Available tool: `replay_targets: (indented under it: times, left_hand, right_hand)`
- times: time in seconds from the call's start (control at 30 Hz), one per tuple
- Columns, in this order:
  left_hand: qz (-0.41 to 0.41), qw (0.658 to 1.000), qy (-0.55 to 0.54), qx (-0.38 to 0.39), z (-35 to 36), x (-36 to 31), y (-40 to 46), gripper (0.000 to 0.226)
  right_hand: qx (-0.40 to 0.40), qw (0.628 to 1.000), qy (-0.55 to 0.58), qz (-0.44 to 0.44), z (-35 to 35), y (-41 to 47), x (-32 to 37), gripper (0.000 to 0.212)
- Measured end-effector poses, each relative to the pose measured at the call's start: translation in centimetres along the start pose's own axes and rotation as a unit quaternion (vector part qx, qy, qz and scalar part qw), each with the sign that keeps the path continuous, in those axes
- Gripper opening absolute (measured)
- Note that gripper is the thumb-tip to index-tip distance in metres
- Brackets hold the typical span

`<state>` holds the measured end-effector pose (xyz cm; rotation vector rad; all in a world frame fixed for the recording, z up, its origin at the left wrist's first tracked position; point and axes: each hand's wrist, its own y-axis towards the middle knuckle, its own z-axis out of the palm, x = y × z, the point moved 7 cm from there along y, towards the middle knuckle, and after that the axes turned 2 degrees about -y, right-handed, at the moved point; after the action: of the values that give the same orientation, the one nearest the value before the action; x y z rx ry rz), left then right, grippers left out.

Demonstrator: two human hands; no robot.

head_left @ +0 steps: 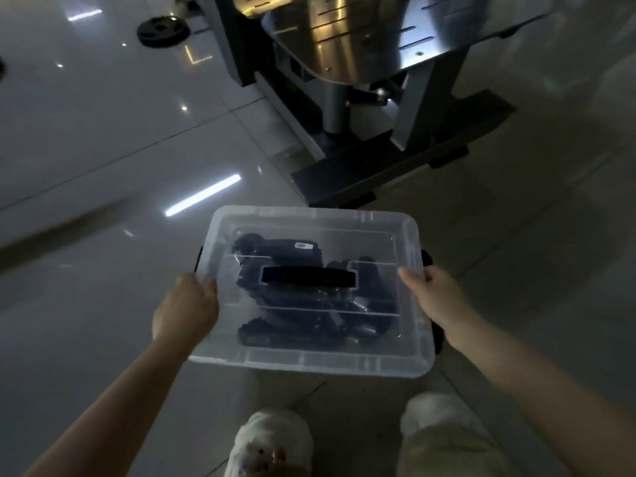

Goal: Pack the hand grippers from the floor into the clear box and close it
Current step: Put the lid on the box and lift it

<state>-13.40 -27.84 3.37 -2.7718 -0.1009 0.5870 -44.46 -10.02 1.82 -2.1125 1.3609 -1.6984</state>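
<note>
The clear box (309, 359) hangs in front of me above the floor, its clear lid on top with a black handle (308, 277) in the middle. Several black hand grippers (282, 256) show through the lid, piled inside. My left hand (187, 308) grips the box's left edge, thumb on the lid. My right hand (435, 297) grips the right edge beside a black side latch (426, 258). A second black latch (198, 258) shows on the left side.
A metal gym machine (347, 63) with a dark base bar (395, 163) stands just beyond the box. A black weight plate (163, 31) lies on the glossy tiled floor at the far left. My knees in light trousers (444, 428) are below the box.
</note>
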Motion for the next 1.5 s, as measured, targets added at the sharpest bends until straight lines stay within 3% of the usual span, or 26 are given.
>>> replay_targets:
  times: [0.1, 0.2, 0.27, 0.33, 0.4, 0.47, 0.57, 0.8, 0.97, 1.1, 1.2, 1.27, 1.37, 1.5]
  left_hand:
    - [0.048, 0.999, -0.007, -0.006, 2.8, -3.3, -4.4, 0.031]
    - [0.063, 0.993, -0.102, -0.016, 5.7, -5.7, -7.8, 0.030]
    - [0.056, 0.990, -0.127, -0.015, 6.9, -6.2, -8.1, 0.033]
    - [0.037, 0.993, -0.116, 0.007, 7.6, -6.0, -7.6, 0.049]
    - [0.017, 0.993, -0.118, 0.020, 7.8, -5.4, -7.1, 0.063]
    - [0.004, 0.991, -0.132, 0.027, 7.8, -5.2, -7.2, 0.072]
    - [-0.006, 0.987, -0.156, 0.039, 7.4, -5.4, -7.8, 0.076]
    - [-0.003, 0.989, -0.146, 0.016, 6.8, -5.5, -8.1, 0.078]
    - [-0.015, 0.992, -0.122, -0.010, 6.4, -5.4, -8.1, 0.081]
    - [0.080, 0.990, -0.105, -0.041, 5.1, -7.3, -8.8, 0.074]
    - [0.012, 0.982, -0.186, 0.018, 5.4, -6.1, -7.4, 0.078]
    - [-0.033, 0.962, -0.260, 0.081, 6.4, -5.6, -6.9, 0.063]
    - [0.006, 0.969, -0.223, 0.105, 6.8, -6.6, -7.3, 0.046]
    - [0.055, 0.980, -0.172, 0.085, 6.7, -7.7, -7.3, 0.043]
  right_hand:
    - [-0.086, 0.995, -0.045, -0.030, -5.6, 1.3, -0.8, 0.044]
    - [-0.183, 0.972, -0.135, -0.065, -10.1, 1.3, -2.2, 0.043]
    - [-0.231, 0.957, -0.168, -0.054, -12.1, 1.2, -3.4, 0.064]
    - [-0.189, 0.972, -0.130, 0.041, -12.4, 1.8, -5.6, 0.098]
    - [-0.149, 0.981, -0.088, 0.089, -11.9, 2.3, -6.4, 0.108]
    - [-0.193, 0.969, -0.142, 0.060, -12.4, 2.1, -5.9, 0.086]
    - [-0.279, 0.908, -0.312, -0.021, -12.7, 1.0, -3.9, 0.069]
    - [-0.259, 0.864, -0.429, -0.049, -11.8, 1.2, -2.2, 0.056]
    - [-0.272, 0.877, -0.392, -0.053, -11.6, 1.3, -3.3, 0.053]
    - [-0.278, 0.875, -0.392, -0.059, -11.7, 1.6, -3.5, 0.054]
    - [-0.279, 0.877, -0.387, -0.057, -12.0, 1.6, -3.9, 0.053]
    - [-0.283, 0.879, -0.380, -0.062, -12.0, 1.8, -4.0, 0.053]
    - [-0.283, 0.883, -0.368, -0.070, -12.1, 2.1, -4.1, 0.054]
    - [-0.257, 0.898, -0.352, -0.055, -12.2, 2.5, -4.2, 0.053]
